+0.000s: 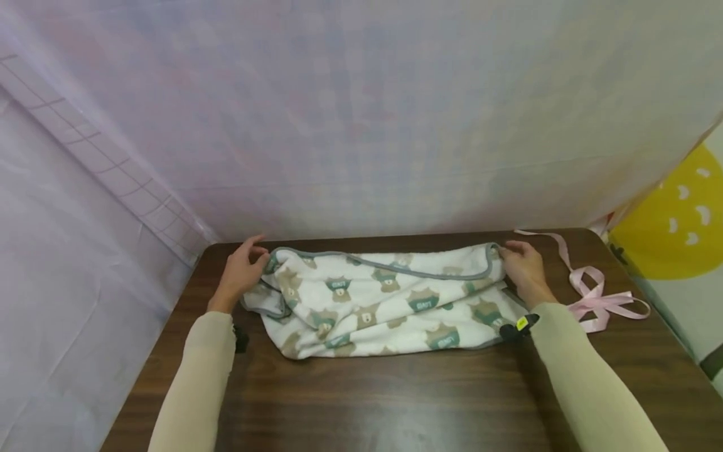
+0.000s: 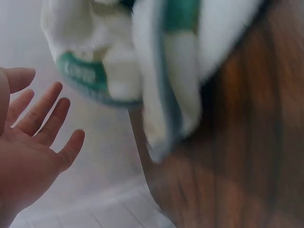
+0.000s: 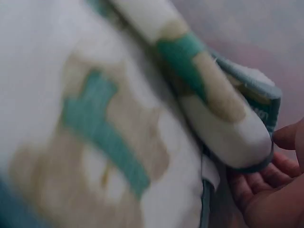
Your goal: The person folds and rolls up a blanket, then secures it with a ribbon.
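A white fleecy blanket (image 1: 367, 307) with brown bears, green patches and grey edging lies bunched across the table (image 1: 361, 389). At its left end is my left hand (image 1: 240, 273). In the left wrist view this left hand (image 2: 38, 128) has its fingers spread, apart from the hanging blanket (image 2: 123, 71). My right hand (image 1: 525, 267) holds the blanket's far right corner. In the right wrist view the right hand (image 3: 275, 190) has its thumb at the edge of a fold of the blanket (image 3: 228, 128), with the fingers underneath.
A pink ribbon (image 1: 595, 301) lies in loops on the table's right side. Pale curtain-like sheets hang behind (image 1: 361, 125) and at the left (image 1: 56, 282). A yellow shape (image 1: 672, 220) shows beyond the right edge.
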`<state>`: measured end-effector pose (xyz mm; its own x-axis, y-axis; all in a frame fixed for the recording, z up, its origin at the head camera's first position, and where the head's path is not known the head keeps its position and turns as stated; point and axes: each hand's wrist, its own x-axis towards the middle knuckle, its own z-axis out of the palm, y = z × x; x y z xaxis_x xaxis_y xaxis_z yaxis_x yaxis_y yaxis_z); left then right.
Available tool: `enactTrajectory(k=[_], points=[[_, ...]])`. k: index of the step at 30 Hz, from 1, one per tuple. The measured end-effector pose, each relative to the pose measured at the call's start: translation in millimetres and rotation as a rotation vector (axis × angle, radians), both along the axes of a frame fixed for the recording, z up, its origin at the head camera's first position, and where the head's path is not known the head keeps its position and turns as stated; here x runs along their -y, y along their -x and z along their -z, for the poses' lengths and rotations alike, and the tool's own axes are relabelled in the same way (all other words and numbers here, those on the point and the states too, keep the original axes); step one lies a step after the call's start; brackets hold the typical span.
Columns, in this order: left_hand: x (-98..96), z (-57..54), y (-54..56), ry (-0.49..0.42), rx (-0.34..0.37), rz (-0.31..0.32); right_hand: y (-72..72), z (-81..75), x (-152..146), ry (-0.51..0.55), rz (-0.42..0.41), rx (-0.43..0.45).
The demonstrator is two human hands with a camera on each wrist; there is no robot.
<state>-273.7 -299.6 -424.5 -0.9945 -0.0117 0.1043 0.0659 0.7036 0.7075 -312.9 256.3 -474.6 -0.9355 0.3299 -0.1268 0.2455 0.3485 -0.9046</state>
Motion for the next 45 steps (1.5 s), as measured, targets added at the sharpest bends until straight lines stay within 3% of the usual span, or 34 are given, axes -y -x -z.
enactTrajectory(k=[6,12,15,22,25,30,35,39,45], points=[[23.6,9.2,-16.0,0.039,-0.012,-0.019,-21.7,4.5,-9.7,-0.137,-0.154,-0.018],[37.8,18.9,-30.8,0.070,-0.012,0.024,-37.0,0.8,-19.2,-0.144,-0.273,0.050],[41.8,22.3,-36.9,0.098,-0.023,0.075,-43.9,-4.0,-22.9,-0.156,-0.320,0.088],[38.7,28.9,-46.5,0.159,0.020,0.262,-66.3,-9.9,-36.8,-0.212,-0.377,0.128],[37.2,31.1,-48.3,0.176,0.029,0.298,-73.2,-11.0,-40.0,-0.235,-0.394,0.155],[37.2,37.5,-52.0,0.194,-0.013,0.262,-77.9,-11.4,-38.7,-0.313,-0.420,0.209],[38.8,39.0,-53.9,0.189,-0.026,0.177,-76.6,-9.4,-29.9,-0.337,-0.403,0.153],[38.2,34.9,-55.3,0.183,-0.046,0.136,-77.4,-6.1,-25.4,-0.304,-0.395,0.108],[38.1,23.2,-56.6,0.148,-0.066,0.126,-78.4,-1.8,-18.2,-0.247,-0.377,0.040]])
